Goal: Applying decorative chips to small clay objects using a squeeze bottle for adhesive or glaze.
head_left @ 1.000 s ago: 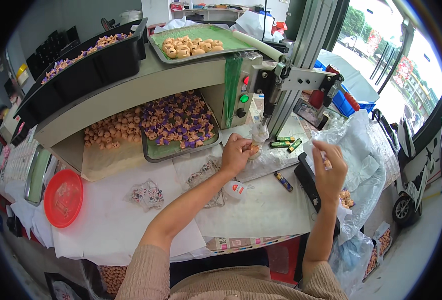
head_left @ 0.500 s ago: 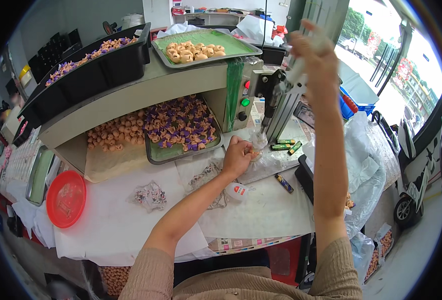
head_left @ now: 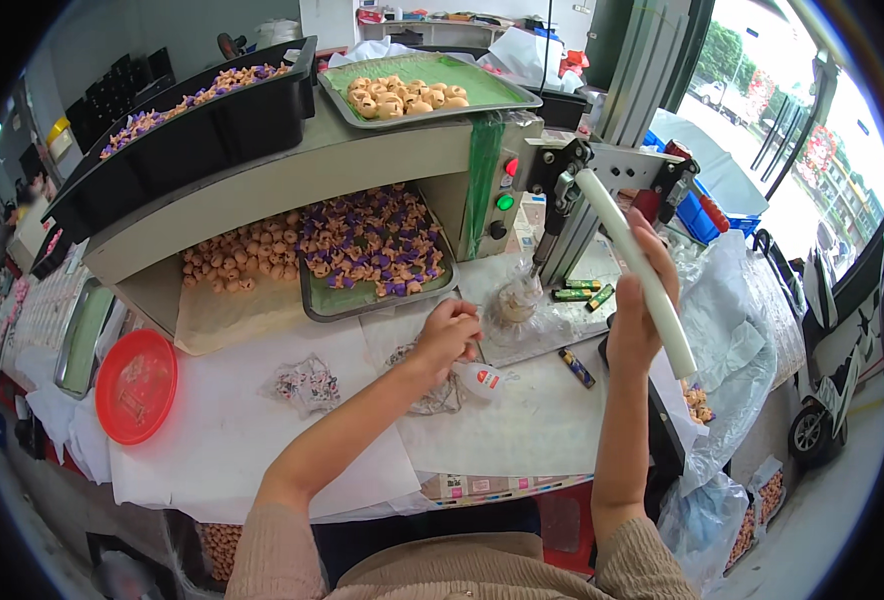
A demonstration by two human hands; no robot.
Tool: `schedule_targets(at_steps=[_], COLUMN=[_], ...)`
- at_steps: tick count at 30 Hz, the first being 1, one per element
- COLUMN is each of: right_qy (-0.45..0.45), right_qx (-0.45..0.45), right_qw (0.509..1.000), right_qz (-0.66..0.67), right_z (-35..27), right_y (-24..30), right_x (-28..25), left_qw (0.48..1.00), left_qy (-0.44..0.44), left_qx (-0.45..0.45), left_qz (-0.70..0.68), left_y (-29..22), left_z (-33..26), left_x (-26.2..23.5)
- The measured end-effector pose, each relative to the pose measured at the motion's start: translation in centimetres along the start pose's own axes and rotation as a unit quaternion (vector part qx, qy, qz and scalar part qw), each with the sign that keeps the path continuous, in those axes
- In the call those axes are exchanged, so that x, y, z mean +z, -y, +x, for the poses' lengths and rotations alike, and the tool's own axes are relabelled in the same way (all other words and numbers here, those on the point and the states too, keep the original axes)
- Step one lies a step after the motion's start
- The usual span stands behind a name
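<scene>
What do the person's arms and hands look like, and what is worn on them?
The left sleeve and right sleeve are tan, ribbed and end around the elbows, leaving the forearms bare. The left hand and right hand wear no gloves; no watch is visible.

Upper left of the frame, I see a grey wall (head_left: 187, 28). At top centre stands a white shelf (head_left: 427, 28); daylight enters through a large window (head_left: 777, 62), upper right.

Left hand (head_left: 448, 338): fingers curled, left of white press lever (head_left: 640, 263); forearm (head_left: 357, 428) slanting. Right hand (head_left: 630, 335): behind lever, palm partly hidden; forearm (head_left: 626, 435) upright.
</scene>
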State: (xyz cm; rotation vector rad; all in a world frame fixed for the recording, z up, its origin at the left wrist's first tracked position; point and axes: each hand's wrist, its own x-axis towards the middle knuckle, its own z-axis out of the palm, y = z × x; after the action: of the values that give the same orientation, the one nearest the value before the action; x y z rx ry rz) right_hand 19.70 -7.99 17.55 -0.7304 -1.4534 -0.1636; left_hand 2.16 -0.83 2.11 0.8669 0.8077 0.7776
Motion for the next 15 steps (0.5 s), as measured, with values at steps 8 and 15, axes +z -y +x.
schedule_targets(at_steps=[8,15], right_qy=[0.238,0.315], right_qx=[0.233,0.328], right_qw=[0.926,0.876], right_qz=[-0.177,-0.161], right_z=[-15.9,-18.3], right_y=[-0.1,0.2], right_x=[2.0,4.4], left_qw=[0.933,0.933], left_qy=[0.108,0.013], left_qx=[-0.091,-0.063], left_qz=[-0.331,-0.354], left_y=[1.1,0.5], left_z=[-8.1,-13.3], left_x=[-6.9,-6.2])
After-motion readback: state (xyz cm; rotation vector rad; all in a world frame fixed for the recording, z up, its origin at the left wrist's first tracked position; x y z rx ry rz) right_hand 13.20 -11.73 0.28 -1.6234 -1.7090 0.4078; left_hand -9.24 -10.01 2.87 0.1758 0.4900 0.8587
